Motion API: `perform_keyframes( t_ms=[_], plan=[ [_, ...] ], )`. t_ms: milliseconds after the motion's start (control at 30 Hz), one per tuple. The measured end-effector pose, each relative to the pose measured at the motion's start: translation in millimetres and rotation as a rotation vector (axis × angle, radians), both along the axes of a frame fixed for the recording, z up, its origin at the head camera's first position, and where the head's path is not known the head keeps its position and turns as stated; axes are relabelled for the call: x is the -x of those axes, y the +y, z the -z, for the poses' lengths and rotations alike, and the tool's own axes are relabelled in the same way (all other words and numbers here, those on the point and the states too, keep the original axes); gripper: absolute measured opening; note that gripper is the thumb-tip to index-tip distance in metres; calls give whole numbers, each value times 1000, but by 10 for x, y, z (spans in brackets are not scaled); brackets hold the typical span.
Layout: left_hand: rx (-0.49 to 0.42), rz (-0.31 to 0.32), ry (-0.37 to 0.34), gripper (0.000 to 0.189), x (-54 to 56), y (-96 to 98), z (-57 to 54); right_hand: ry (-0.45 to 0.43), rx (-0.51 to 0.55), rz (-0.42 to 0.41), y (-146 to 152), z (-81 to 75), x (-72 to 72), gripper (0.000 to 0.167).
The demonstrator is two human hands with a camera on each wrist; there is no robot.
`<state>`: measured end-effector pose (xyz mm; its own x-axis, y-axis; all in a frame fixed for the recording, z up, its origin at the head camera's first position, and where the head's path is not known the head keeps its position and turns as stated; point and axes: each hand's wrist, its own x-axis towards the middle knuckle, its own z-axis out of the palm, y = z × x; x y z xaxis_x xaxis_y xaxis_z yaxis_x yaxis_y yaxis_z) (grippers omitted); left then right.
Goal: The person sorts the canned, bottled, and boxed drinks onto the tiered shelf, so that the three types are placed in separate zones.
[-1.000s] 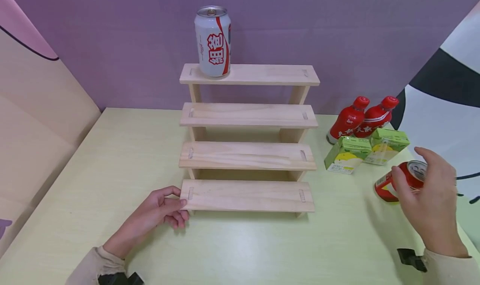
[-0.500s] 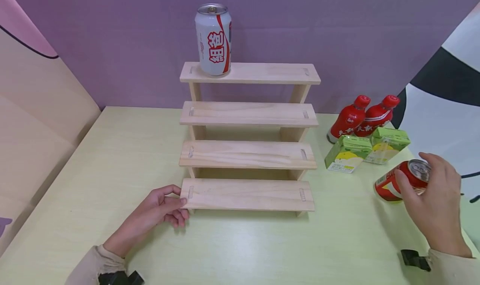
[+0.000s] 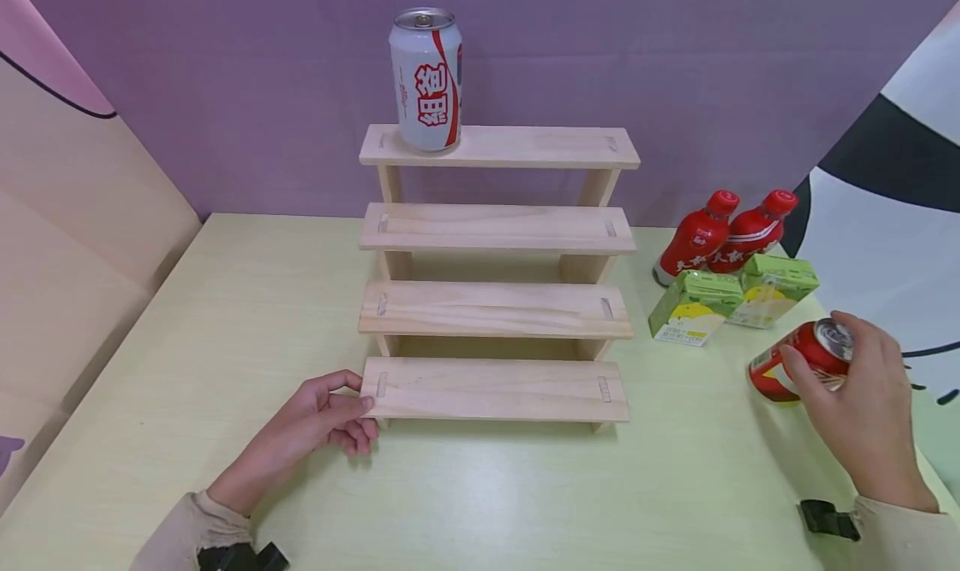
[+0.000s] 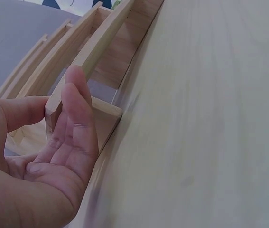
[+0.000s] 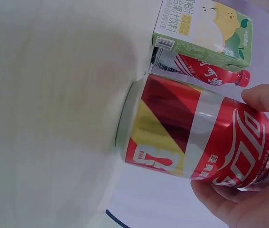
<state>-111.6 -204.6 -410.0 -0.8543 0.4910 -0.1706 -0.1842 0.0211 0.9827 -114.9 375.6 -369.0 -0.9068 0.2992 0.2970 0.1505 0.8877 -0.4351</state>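
Note:
A four-step wooden display shelf (image 3: 495,390) stands on the table. My left hand (image 3: 318,417) holds the left end of its lowest board, thumb on top and fingers at the end and below. The left wrist view shows that board end (image 4: 60,99) between thumb and fingers. At the right, my right hand (image 3: 870,413) grips a red cola can (image 3: 776,375) near its top. In the right wrist view, thumb and fingers lie on opposite sides of the can (image 5: 186,133), whose base is at the table. A white can with red lettering (image 3: 427,87) stands on the top step's left end.
Two green juice cartons (image 3: 693,308) stand behind the red can, with two red-capped bottles (image 3: 697,237) behind them. A purple wall (image 3: 285,96) rises behind the table (image 3: 480,496); side panels close off left and right.
My right hand's thumb and fingers have come in around the top of the red can, after a small shift right and back. The left hand stays on the shelf.

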Motion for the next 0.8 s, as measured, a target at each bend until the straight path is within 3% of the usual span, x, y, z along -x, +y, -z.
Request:
perform_keyframes(
  t_ms=[200, 433, 800],
  plan=[
    [-1, -4, -10, 23, 10, -4, -2, 1, 10, 7, 10, 5, 11, 75],
    [13, -10, -14, 23, 18, -9, 7, -6, 112, 63, 21, 11, 31, 75],
    [8, -2, -22, 21, 13, -5, 24, 56, 71, 56, 39, 27, -22, 71]
  ],
)
